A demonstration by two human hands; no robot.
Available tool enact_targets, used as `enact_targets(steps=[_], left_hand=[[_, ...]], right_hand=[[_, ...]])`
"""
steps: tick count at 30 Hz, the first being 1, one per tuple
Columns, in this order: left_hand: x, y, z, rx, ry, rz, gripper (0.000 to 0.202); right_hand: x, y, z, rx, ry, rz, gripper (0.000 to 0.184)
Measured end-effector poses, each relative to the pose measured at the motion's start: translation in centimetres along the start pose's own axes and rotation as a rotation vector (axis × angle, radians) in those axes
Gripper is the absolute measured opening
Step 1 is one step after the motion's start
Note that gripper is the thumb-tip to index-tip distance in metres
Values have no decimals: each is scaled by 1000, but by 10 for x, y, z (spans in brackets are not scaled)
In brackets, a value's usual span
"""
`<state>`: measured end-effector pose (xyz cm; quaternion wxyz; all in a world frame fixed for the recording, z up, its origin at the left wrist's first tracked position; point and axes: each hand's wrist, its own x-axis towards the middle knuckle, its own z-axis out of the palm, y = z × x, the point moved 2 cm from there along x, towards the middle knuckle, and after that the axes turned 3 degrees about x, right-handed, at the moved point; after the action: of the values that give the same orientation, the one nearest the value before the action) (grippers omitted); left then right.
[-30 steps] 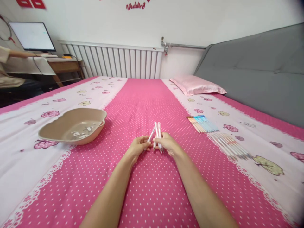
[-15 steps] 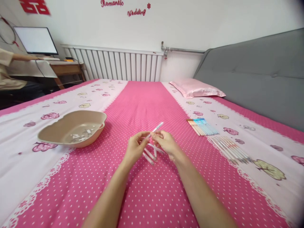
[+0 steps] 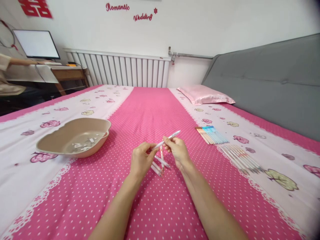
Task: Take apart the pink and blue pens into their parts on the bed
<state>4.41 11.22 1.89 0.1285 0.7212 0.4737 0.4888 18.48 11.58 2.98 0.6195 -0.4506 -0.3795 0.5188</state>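
Between both hands is a white pen (image 3: 160, 144), tilted up to the right above the bedspread. My left hand (image 3: 143, 159) pinches its lower left end. Farther up the barrel, the thumb and fingers of my right hand (image 3: 177, 150) close on it. Just below lie several more white pens (image 3: 163, 162), loosely crossed on the pink dotted cloth and partly hidden by my left fingers. On the right, a row of brown-to-blue pens (image 3: 212, 135) lies side by side, with a row of whitish pens (image 3: 242, 159) nearer me.
A tan basin (image 3: 101, 141) with small white scraps in it stands on the left of the bedspread (image 3: 155, 206). A pink pillow (image 3: 205, 94) lies at the far right beside the grey headboard (image 3: 265, 66). Far left, a person's arm (image 3: 22, 61) rests on a desk before a monitor (image 3: 36, 44).
The held pen has shifted slightly right and lies at a flatter slant. My hands have moved a little apart, with the right hand slightly farther right.
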Motion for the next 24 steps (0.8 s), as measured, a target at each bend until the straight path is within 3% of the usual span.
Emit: enact_targets(steps=[5,12,24], left_hand=[[1,1,1,-42,-68,-102,17],[2,2,2,-399,-260,-414,27],[-4,5,4,-1013,-566,-772,18]], right_hand=[[2,-1,-1,-10,-9,-19,30],[5,-4,-5,-44,-54,-24,36],[7,-16,-16,-76,-343,-24,28]])
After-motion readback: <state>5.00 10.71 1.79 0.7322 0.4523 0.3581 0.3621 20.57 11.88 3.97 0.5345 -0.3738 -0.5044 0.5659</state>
